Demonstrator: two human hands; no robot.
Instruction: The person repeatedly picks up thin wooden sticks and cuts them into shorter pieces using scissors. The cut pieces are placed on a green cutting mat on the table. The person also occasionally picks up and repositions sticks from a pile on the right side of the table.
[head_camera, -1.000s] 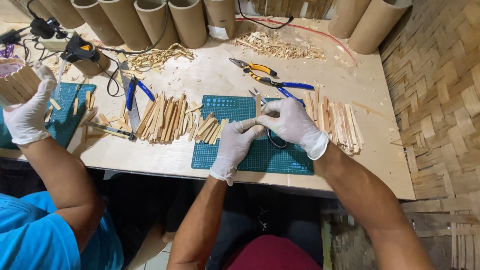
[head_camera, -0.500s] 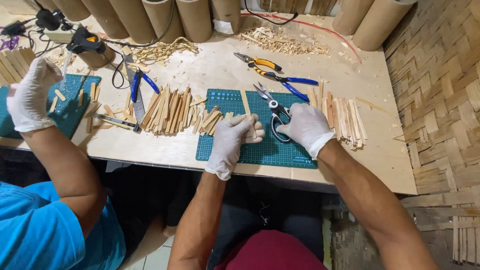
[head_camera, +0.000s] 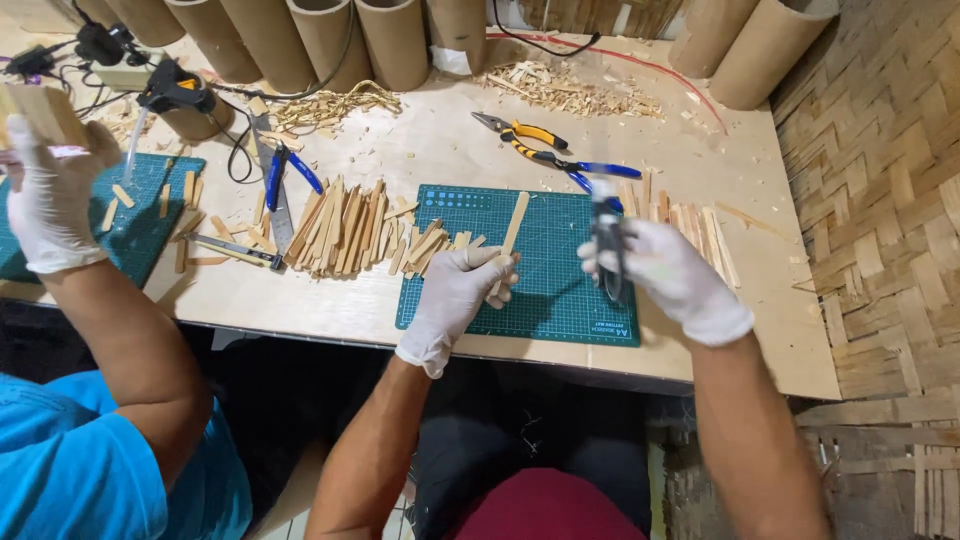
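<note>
At centre frame the left hand (head_camera: 462, 290) pinches one uncut bamboo strip (head_camera: 512, 232) over the green cutting mat (head_camera: 545, 300) while the right hand (head_camera: 665, 270) grips closed shears (head_camera: 607, 250); cut pieces (head_camera: 350, 225) lie piled left, long strips (head_camera: 700, 230) wait right on the counter (head_camera: 420, 150).

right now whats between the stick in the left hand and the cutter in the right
In the head view only bare green cutting mat lies between the wooden stick and the cutter.
</note>
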